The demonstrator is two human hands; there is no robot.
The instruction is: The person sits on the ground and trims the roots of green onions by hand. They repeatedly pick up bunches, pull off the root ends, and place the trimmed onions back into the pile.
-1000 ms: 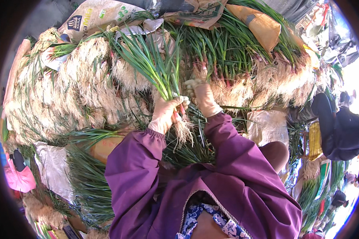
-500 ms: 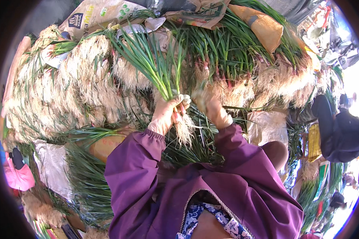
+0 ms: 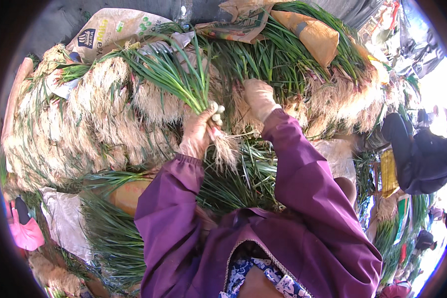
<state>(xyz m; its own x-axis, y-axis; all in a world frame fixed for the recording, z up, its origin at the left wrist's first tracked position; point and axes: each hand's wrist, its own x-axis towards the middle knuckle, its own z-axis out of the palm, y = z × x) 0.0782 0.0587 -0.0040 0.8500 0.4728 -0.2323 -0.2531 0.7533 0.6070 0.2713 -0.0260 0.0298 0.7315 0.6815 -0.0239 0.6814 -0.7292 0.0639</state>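
My left hand (image 3: 199,126) is closed round a small bunch of spring onions (image 3: 186,89). Their green leaves point up and to the left, and pinkish bases with pale stringy roots hang out below the fist. White coverings show on the fingertips of this hand. Farther out and to the right, my right hand (image 3: 259,98) reaches into the large pile of spring onions (image 3: 288,64), at the line where leaves meet roots. Its fingers are bent and look closed, but the fingertips are hidden, so what they grip does not show.
Rooty spring onions (image 3: 99,114) are heaped along the far left. Printed sacks (image 3: 119,30) and an orange-brown paper wrap (image 3: 310,37) lie over the far side. Loose leaves (image 3: 248,174) cover my lap area. A white sack (image 3: 67,218) and more leaves (image 3: 109,238) lie at my left.
My right hand has moved away from beside the bunch, forward to the pile. My left hand stays closed on its bunch, tilted slightly more leftward. The view has shifted a little.
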